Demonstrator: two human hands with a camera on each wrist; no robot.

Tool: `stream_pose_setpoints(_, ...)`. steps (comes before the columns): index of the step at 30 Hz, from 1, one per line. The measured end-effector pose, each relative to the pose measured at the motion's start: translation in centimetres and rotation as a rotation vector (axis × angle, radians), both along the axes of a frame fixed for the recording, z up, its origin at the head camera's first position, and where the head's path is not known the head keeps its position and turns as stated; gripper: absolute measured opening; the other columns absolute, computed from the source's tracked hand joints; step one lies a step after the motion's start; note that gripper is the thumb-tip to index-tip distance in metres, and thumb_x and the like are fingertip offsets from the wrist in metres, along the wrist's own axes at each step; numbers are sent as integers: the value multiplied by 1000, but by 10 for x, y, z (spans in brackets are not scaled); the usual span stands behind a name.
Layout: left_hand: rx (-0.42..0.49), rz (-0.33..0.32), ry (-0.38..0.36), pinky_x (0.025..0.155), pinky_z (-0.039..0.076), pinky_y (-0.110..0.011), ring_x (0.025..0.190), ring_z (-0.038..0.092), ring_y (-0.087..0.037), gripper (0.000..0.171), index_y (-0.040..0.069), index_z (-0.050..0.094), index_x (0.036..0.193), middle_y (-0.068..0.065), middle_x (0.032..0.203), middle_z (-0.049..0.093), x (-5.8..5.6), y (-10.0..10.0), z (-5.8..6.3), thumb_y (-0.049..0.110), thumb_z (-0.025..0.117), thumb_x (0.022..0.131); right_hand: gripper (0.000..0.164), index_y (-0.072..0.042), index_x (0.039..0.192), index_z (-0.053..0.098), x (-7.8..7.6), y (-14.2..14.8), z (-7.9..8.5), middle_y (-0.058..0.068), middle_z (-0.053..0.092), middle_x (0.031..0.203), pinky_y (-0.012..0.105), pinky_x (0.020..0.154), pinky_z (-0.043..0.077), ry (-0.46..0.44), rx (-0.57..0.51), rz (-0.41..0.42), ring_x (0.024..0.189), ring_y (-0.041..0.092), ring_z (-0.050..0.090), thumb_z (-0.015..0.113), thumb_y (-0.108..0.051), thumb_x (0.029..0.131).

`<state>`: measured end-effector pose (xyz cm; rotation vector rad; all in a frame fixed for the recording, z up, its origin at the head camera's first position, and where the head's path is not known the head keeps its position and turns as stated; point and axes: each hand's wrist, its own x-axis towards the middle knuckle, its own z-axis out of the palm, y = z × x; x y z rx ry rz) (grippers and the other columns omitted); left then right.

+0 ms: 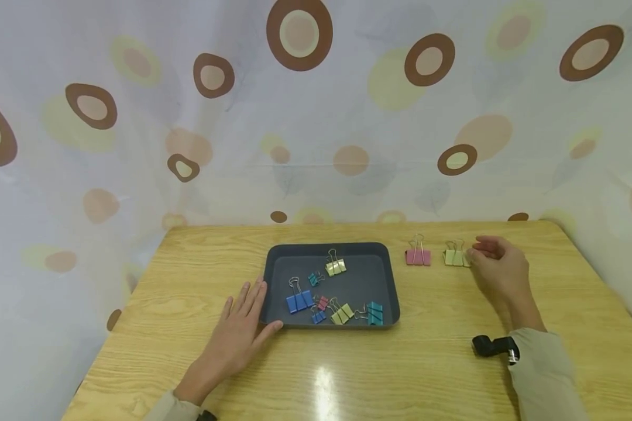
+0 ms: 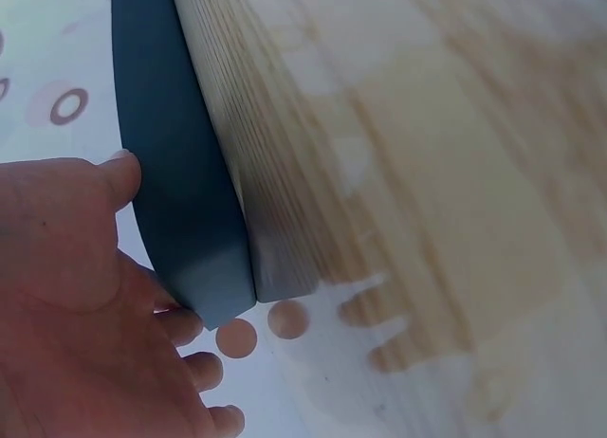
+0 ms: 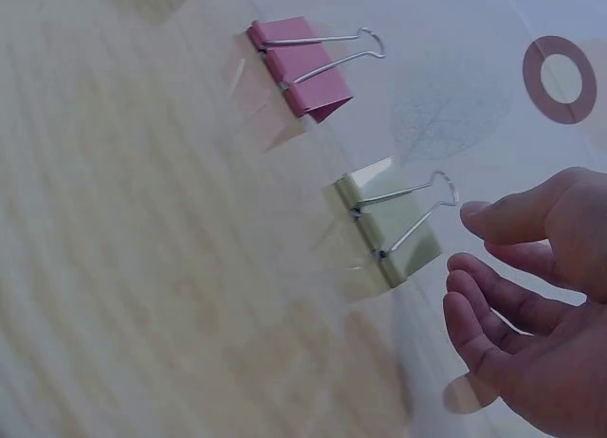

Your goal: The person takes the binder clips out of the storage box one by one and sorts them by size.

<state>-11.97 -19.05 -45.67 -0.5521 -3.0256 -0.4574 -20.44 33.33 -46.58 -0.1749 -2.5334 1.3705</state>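
Note:
My left hand [image 1: 234, 339] lies with straight fingers at the left end of a dark grey tray [image 1: 395, 292]. In the left wrist view its thumb and fingertips touch the tray's outer wall [image 2: 180, 154]. My right hand [image 1: 500, 272] is beside a light green binder clip [image 1: 455, 258], right of the tray. The right wrist view shows its thumb close to the clip's wire handles [image 3: 441, 196], fingers loosely bent and a gap between thumb and fingers. Left of that clip stands a pink binder clip [image 1: 418, 257], its wire handles pointing up.
Inside the tray lie several binder clips: a large blue one [image 1: 299, 302], a teal one [image 1: 375, 313], a green one [image 1: 342, 314], a pale yellow one [image 1: 336, 268] and smaller ones. The wooden table [image 1: 400, 374] ends at a patterned cloth [image 1: 316, 193] behind it.

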Motion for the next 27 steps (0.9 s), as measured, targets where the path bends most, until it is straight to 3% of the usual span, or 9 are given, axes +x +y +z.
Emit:
stream_pose_setpoints(3,4,-9,-5,119,18,-67,154,16,-41,84,1,22,162,-15,169,18,-1,3,-1,52,53,104,44,8,132,60,2,4,4,-12,68,104,5,76,48,64,-44,12,89,-8,60,70,-21,99)
stream_pose_setpoints(6,0,-12,-10,120,17,-67,155,16,-41,84,1,20,163,-14,170,16,-1,3,-1,54,51,105,43,8,131,61,3,2,6,-16,67,103,6,75,49,88,-58,40,91,-7,62,71,-20,99)
stream_pose_setpoints(18,-6,-11,3,119,19,-66,154,17,-41,83,1,22,162,-14,169,17,0,1,1,54,50,105,35,6,127,65,-2,-34,19,20,71,117,9,81,50,117,-43,219,97,-3,63,69,-16,100)
stream_pose_setpoints(23,-3,-8,0,119,18,-66,154,17,-40,83,1,21,162,-14,169,17,0,1,1,53,51,105,31,5,126,65,-1,-55,29,23,69,118,11,80,51,137,-61,329,98,3,66,69,-11,100)
stream_pose_setpoints(27,0,-9,6,119,18,-67,154,18,-41,83,1,21,162,-14,169,18,0,0,0,53,52,105,24,4,122,68,-2,-72,30,22,69,119,13,83,52,130,-60,415,101,16,68,68,-6,99)
